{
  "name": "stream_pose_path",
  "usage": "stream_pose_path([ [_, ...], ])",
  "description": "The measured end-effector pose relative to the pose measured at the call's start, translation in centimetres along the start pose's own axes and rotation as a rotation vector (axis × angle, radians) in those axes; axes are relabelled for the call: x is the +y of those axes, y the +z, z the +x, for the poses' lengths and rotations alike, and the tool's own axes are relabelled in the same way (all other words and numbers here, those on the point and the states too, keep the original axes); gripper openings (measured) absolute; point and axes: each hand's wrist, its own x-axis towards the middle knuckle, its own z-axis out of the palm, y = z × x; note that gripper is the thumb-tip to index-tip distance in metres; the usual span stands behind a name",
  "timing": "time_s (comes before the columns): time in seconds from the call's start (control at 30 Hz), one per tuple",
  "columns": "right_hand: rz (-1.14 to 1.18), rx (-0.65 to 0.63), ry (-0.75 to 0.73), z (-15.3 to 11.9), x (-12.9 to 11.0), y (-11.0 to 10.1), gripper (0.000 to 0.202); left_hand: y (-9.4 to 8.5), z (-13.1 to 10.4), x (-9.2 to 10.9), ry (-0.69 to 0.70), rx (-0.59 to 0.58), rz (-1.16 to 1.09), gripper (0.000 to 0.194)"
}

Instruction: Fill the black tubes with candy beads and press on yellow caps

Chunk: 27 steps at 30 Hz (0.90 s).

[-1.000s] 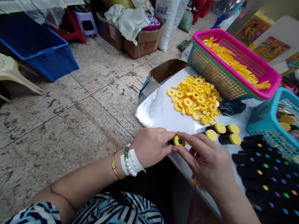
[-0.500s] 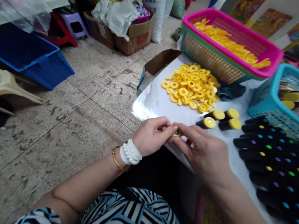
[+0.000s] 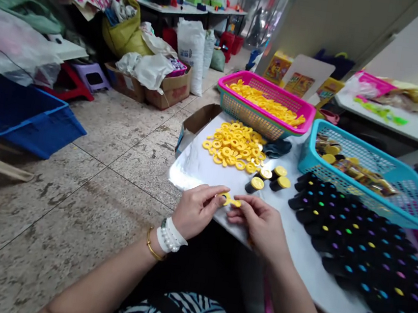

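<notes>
Over the table's front edge, my left hand [image 3: 199, 207] pinches one end of a small yellow plastic piece [image 3: 229, 200] between thumb and fingers. A dark spot shows in that end. My right hand [image 3: 259, 224] grips the piece's other end, which is narrow and tab-like. Just beyond my hands lies a heap of yellow ring-shaped plastic pieces [image 3: 235, 144]. Several short black cylinders with yellow tops [image 3: 278, 182] stand to the right of the heap. Farther right are rows of black cylinders with coloured dots [image 3: 352, 237].
A pink basket [image 3: 266, 102] of yellow parts stands behind the heap. Beside it is a blue basket [image 3: 368, 172] with wrapped items. An open cardboard box [image 3: 200, 124] touches the table's left side. A blue bin [image 3: 40, 121] and boxes [image 3: 167, 92] stand on the floor.
The view has tilted up, showing more of the room. My hands have drawn slightly apart, so more of the yellow plastic piece shows between them; both still hold it.
</notes>
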Motion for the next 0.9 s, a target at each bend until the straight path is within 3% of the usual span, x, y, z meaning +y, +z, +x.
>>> stream_pose_path([
  [0.13, 0.082, -0.087, 0.013, 0.7, -0.5, -0.3, 0.033, 0.2, 0.0, -0.4, 0.097, 0.001, 0.106, 0.034],
  [0.3, -0.005, -0.282, 0.084, 0.2, -1.3, -2.5, 0.032, 0.2, -0.2, -0.8, 0.19, -0.037, 0.209, 0.045],
  [0.47, -0.059, -0.274, 0.096, 0.0, -1.6, -3.6, 0.025, 0.1, -0.5, -0.7, 0.217, -0.067, 0.246, 0.041],
  [0.7, 0.076, -0.328, 0.063, 1.2, -1.4, -1.5, 0.028, 1.9, -0.8, 0.8, 0.103, 0.037, 0.184, 0.034],
  [0.8, 0.08, -0.33, 0.062, 1.0, -1.3, -1.9, 0.027, 2.6, -1.0, 0.9, 0.058, 0.102, 0.147, 0.038],
  [0.9, 0.042, -0.339, 0.109, 0.2, -1.0, -2.9, 0.032, 2.5, -1.0, 0.7, 0.031, 0.094, 0.117, 0.038],
])
